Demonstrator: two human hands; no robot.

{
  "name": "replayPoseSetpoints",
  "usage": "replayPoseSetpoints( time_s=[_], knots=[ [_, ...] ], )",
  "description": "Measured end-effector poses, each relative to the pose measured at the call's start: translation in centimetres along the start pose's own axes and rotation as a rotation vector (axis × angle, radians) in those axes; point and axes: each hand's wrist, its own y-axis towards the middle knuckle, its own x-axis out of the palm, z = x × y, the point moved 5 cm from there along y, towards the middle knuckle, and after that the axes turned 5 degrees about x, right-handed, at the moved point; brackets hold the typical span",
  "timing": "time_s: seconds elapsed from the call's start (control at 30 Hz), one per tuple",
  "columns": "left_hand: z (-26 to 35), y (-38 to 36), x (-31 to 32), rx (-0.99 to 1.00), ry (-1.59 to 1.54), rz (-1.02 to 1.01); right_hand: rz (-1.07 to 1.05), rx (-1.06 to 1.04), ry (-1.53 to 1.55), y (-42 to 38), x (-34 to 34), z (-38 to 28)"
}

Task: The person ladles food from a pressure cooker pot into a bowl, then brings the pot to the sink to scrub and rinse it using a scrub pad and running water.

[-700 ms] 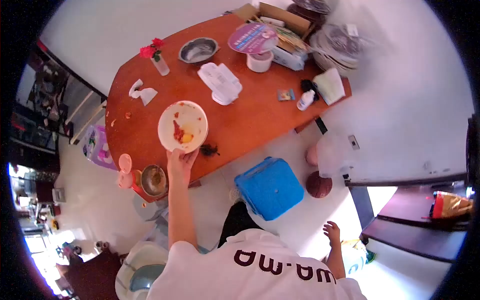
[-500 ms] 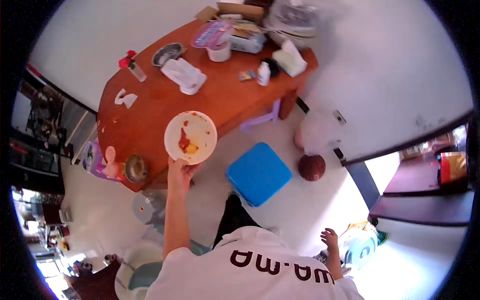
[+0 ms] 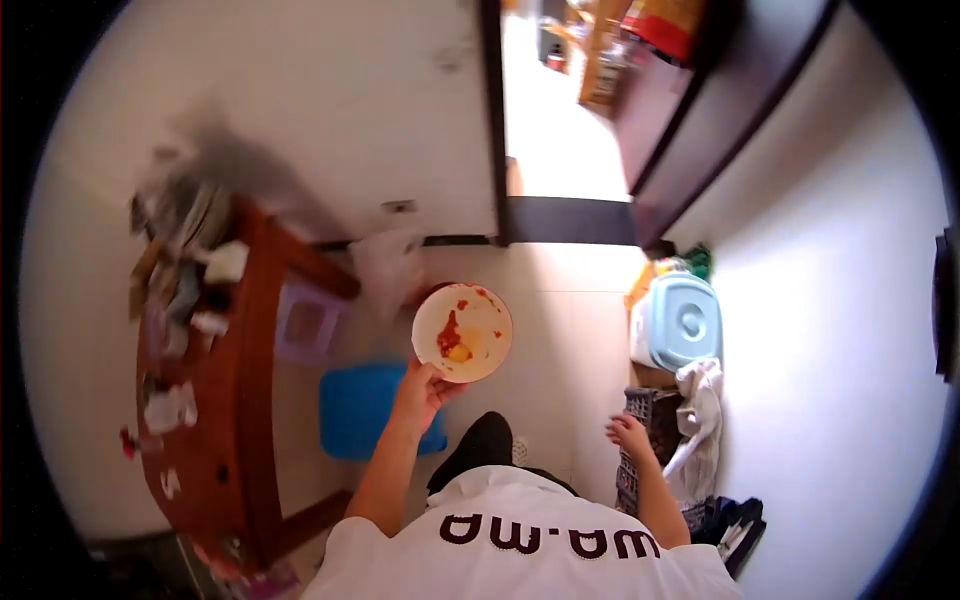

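A white bowl (image 3: 497, 335) with red food scraps and a yellowish bit inside is held out in front of me. My left hand (image 3: 424, 393) grips its near rim, with the thumb at the edge and the fingers underneath. Nothing is in my right hand (image 3: 627, 432), which hangs at my side with its fingers loosely apart. It is nearest to a dark slatted basket (image 3: 638, 410) by the right wall.
A doorway with a dark threshold (image 3: 570, 220) lies ahead. The reddish-brown table (image 3: 255, 370) stands at left, and a blue stool (image 3: 350, 410) is beside it. On the right sits a bin with a light-blue lid (image 3: 690, 318), near draped pale cloth (image 3: 698, 420).
My view has swung right, so the table now sits at the left and the doorway is ahead. The bowl stays in my left hand; my right hand is still free.
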Motion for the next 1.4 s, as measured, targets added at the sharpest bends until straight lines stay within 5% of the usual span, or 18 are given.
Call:
replayPoseSetpoints(
  time_s=[0.23, 0.6, 1.03, 1.4],
  knots=[
    [-6.4, 11.7, 17.3, -0.175, 0.128, -0.208, -0.548, -0.136, 0.457, 3.6, 4.7, -23.9],
    [-1.5, 30.3, 39.2, -0.28, 0.057, -0.348, -0.464, -0.335, 0.574, 17.6, -7.0, -47.6],
    [7.8, 56.0, 50.3, -0.148, -0.188, -0.448, -0.586, -0.356, 0.417, 38.0, -8.9, -72.9],
    [23.7, 81.6, 50.8, 0.132, -0.345, -0.26, -0.821, -0.24, 0.109, 60.0, 4.2, -98.7]
  ],
)
